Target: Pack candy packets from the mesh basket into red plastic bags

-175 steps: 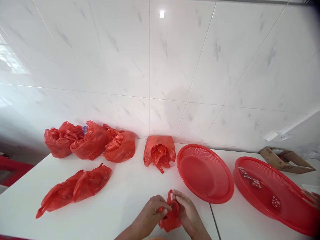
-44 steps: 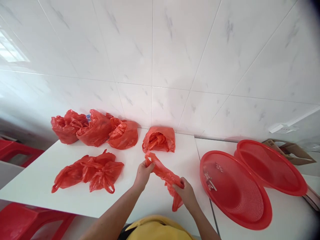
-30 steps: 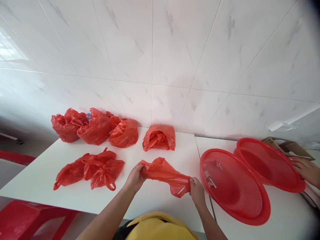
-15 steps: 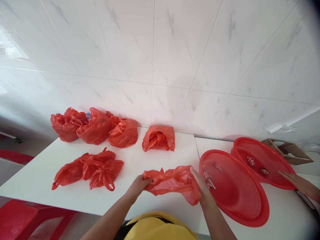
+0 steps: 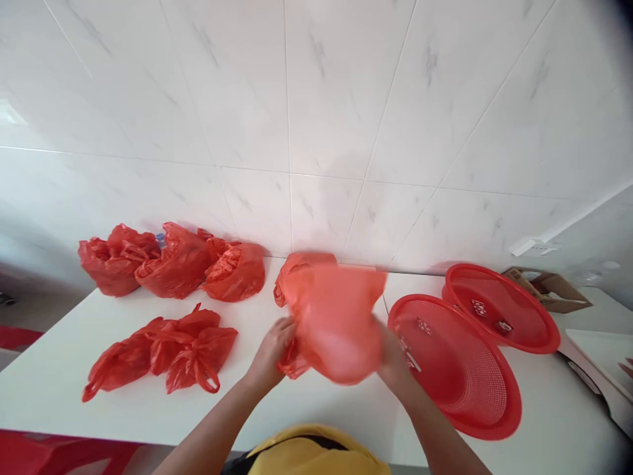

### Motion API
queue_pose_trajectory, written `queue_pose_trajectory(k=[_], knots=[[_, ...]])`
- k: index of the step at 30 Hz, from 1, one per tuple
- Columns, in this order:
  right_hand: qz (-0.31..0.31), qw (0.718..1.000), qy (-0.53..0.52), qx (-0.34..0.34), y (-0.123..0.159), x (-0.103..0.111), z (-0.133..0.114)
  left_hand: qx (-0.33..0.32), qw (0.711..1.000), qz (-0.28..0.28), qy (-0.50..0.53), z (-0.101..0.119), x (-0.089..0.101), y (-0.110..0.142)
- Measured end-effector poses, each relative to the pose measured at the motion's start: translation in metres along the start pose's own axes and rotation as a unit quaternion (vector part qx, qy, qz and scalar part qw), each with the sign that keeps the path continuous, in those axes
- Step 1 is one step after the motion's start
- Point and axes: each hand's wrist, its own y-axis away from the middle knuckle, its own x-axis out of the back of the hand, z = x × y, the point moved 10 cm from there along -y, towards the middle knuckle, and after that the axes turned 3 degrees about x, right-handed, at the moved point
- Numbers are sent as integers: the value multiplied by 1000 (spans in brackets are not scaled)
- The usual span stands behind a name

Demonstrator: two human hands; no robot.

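Observation:
Between my two hands a red plastic bag (image 5: 339, 323) is spread and puffed out, blurred by motion, above the front of the white table. My left hand (image 5: 275, 343) grips its left edge with closed fingers. On the right side my right hand (image 5: 393, 353) holds the same bag, its fingertips partly hidden behind the plastic. Just behind, and partly covered by it, another red bag (image 5: 302, 262) sits near the wall. To my left lies a pair of tied red bags (image 5: 192, 346) with looped handles.
Several filled red bags (image 5: 173, 264) stand along the wall at the back left. Two red plastic baskets (image 5: 459, 376) overlap on the right, with small printed pieces inside. Beyond them are an open cardboard box (image 5: 558, 300) and a white device (image 5: 601, 369). A red stool (image 5: 64, 455) stands below the table's front left.
The bag in my hands has gone from flattened to puffed out, and is raised higher. The other person's hand has drawn back from the far basket. My view has shifted slightly right.

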Motion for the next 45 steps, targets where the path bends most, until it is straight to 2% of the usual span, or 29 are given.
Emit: queue_pose_trajectory(k=[1, 3, 4, 6, 8, 10, 12, 13, 15, 17, 20, 23, 25, 29, 31, 35, 36, 37, 39, 41, 42, 43, 45], knots=[[-35, 999, -7, -16, 0, -15, 10, 46, 999, -19, -7, -23, -8, 2], [-79, 995, -27, -54, 0, -37, 32, 151, 988, -19, -14, -72, -16, 10], [-98, 992, -39, -73, 1, -46, 42, 182, 983, -24, 2, -89, -20, 16], [-127, 983, -72, -111, 5, -59, 56, 211, 974, -58, 57, -107, -33, 26], [-152, 971, -111, -148, 13, -68, 64, 224, 968, -74, 86, -110, -40, 33], [-169, 958, -151, -174, 23, -75, 67, 258, 960, -51, 93, -111, -37, 36], [-177, 936, -227, -201, 33, -81, 69, 311, 939, -35, 140, -115, -39, 39], [-177, 921, -273, -214, 38, -84, 71, 331, 926, -44, 174, -116, -44, 40], [-172, 888, -348, -245, 48, -88, 81, 362, 893, -76, 256, -117, -56, 42], [-171, 872, -369, -272, 59, -89, 98, 384, 855, -78, 341, -121, -63, 45], [-180, 856, -377, -305, 74, -90, 119, 418, 772, -33, 478, -132, -68, 50], [-177, 825, -430, -321, 81, -89, 125, 446, 714, 14, 540, -145, -68, 54], [-150, 799, -479, -331, 81, -88, 126, 450, 700, 39, 553, -151, -66, 54], [-90, 745, -554, -362, 77, -92, 131, 435, 702, 82, 558, -156, -58, 48], [-73, 734, -561, -375, 76, -99, 135, 426, 703, 92, 562, -154, -57, 45], [-38, 746, -546, -380, 74, -104, 137, 409, 705, 92, 571, -144, -60, 40], [-28, 769, -522, -368, 71, -99, 137, 408, 706, 94, 571, -141, -61, 39], [-13, 810, -473, -346, 67, -88, 136, 408, 707, 96, 569, -139, -61, 39], [31, 899, -335, -281, 56, -56, 133, 408, 715, 103, 559, -136, -60, 36], [79, 965, -147, -202, 46, -18, 125, 400, 728, 110, 546, -133, -57, 32], [90, 981, -42, -169, 43, -1, 121, 395, 734, 113, 541, -131, -56, 30], [90, 984, 49, -149, 42, 10, 120, 390, 739, 117, 536, -130, -55, 28], [58, 965, 228, -117, 45, 22, 123, 386, 742, 125, 534, -130, -53, 25]])
